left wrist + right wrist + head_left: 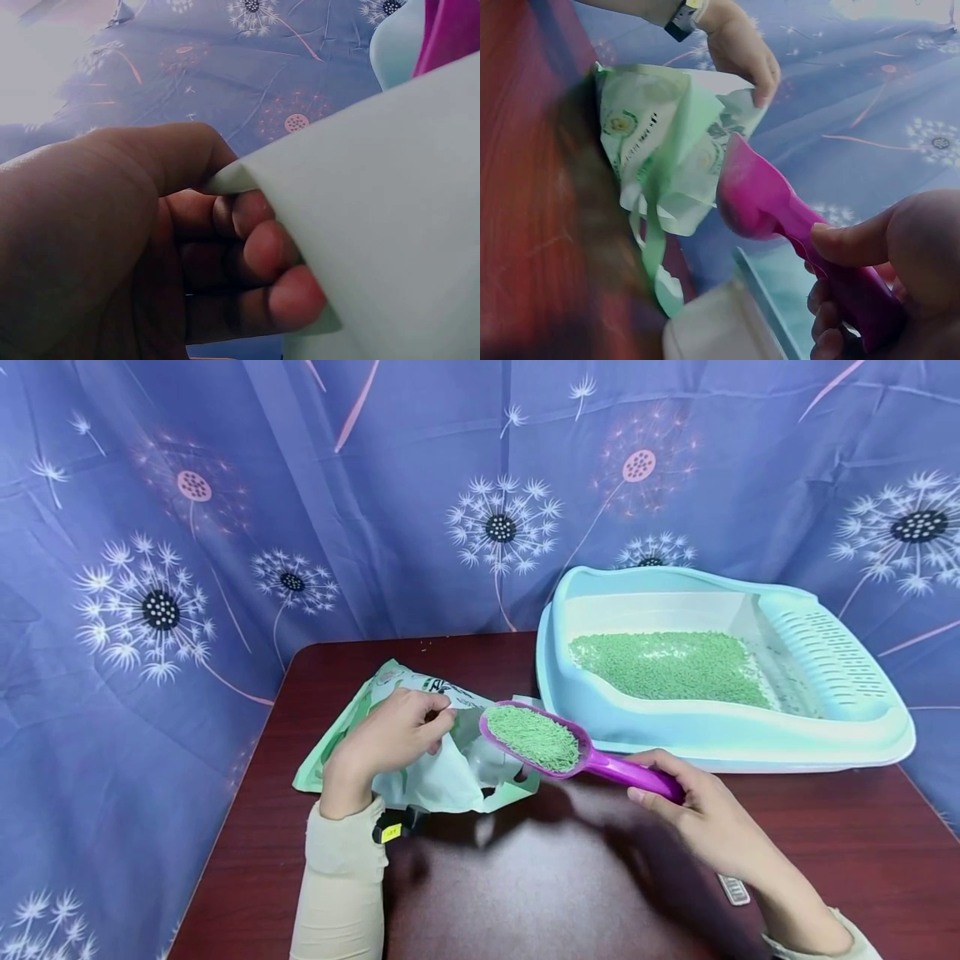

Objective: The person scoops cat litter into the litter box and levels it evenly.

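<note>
The back and sides of the scene are being filled by a blue curtain [375, 552] printed with dandelions. In front of it, a dark red table [825, 835] is being lit to a glare near its middle. On the right rear part of the table, a pale blue tray [750, 724] is standing, its floor being partly covered by green pellets [675, 668]; a slotted panel is being shown at its right end. To the left of the tray, a green and white bag [431, 789] is lying, its torn mouth being turned toward the right. A purple scoop [611, 767] is being held between bag and tray, its bowl being seen in front of the bag's mouth; whether the two are touching cannot be told. A heap of green pellets is being carried in the bowl. By the right hand [708, 818], the scoop's handle is being gripped, with the thumb laid along it and the fingers wrapped round beneath. By the left hand [397, 731], the bag's edge is being pinched between thumb and forefinger, the other fingers being curled. A black strap [405, 822] is being worn at the left wrist. Beside the right forearm, a small grey object [733, 890] is lying, partly hidden.
</note>
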A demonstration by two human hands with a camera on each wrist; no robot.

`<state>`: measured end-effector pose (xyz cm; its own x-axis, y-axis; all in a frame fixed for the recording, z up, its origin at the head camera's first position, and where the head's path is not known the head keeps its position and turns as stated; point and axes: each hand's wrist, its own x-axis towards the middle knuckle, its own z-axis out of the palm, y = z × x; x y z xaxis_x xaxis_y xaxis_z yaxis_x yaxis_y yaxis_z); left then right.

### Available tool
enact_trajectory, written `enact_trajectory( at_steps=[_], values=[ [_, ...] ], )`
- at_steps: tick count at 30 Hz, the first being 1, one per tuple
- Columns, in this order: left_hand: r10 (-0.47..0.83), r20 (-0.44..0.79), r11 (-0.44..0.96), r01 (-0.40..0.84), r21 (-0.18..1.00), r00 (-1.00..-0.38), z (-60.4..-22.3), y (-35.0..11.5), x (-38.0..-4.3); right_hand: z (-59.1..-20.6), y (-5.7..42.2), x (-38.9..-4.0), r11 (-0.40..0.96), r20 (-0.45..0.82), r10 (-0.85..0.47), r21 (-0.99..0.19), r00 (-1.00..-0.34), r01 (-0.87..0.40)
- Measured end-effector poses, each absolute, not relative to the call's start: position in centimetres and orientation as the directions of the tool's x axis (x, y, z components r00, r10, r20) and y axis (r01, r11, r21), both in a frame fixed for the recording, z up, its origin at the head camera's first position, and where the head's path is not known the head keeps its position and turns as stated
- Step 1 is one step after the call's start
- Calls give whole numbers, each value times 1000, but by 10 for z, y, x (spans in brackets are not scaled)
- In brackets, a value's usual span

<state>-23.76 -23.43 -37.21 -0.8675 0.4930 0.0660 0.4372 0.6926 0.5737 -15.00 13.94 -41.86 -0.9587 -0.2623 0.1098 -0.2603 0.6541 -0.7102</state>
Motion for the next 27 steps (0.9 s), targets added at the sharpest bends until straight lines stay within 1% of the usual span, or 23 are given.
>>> enact_trajectory(
  at_steps=[5,13,19,23,27],
  values=[
    [496,68,688,439,578,-866,-372,-234,-237,-411,149,-148,665,139,-252,-694,-958,-276],
    [496,76,691,446,569,-865,-373,-234,-238,-395,161,-151,682,153,-223,-681,-963,-266],
    [499,76,693,449,564,-864,-374,-234,-238,-385,168,-154,661,172,-210,-700,-962,-269],
    [502,82,689,455,565,-861,-374,-234,-238,-377,174,-156,655,214,-190,-699,-958,-287],
    [503,83,686,456,567,-860,-374,-235,-239,-371,182,-160,669,265,-137,-686,-954,-287]
  ],
)
